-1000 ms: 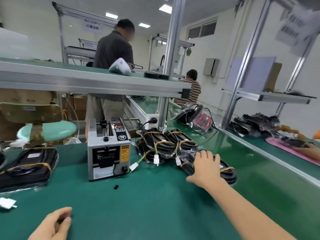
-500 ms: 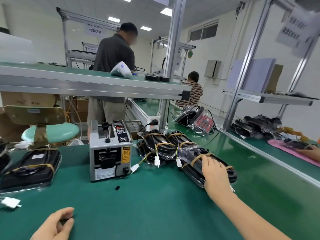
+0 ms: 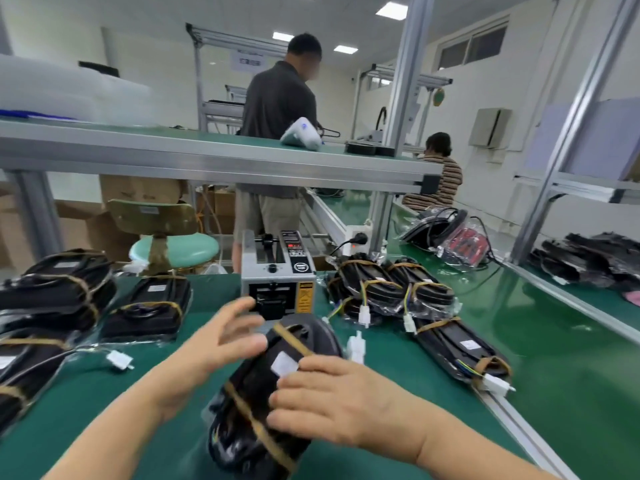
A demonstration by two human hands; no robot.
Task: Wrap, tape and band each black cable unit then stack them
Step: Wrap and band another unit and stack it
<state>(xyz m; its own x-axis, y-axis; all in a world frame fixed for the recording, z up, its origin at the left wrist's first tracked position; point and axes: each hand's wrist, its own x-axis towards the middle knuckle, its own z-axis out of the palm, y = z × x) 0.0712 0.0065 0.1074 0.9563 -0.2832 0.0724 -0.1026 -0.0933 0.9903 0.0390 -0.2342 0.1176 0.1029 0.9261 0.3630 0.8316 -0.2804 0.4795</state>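
Observation:
A black cable unit [image 3: 239, 445] in clear wrap, with two tan bands and a white label, is tilted above the green table [image 3: 554, 358] in front of me. My right hand [image 3: 332, 400] grips it from the right, fingers curled over its top. My left hand [image 3: 221, 344] is at its upper left edge with fingers spread, blurred, thumb touching the unit. A white connector [image 3: 356, 344] sticks out beside the unit. More banded units [image 3: 374, 289] lie to the right, one long unit [image 3: 457, 348] nearest the edge. Stacked units [image 3: 59, 289] sit at the left.
A grey tape dispenser [image 3: 278, 282] stands just behind the held unit. Another flat unit [image 3: 149, 310] lies left of it. A metal rail [image 3: 519, 431] borders the table on the right. A person [image 3: 280, 109] stands behind the shelf; another sits farther back.
My right hand has brought one unit from the right-hand pile to the middle in front of me. My left hand has risen from the near edge to meet it.

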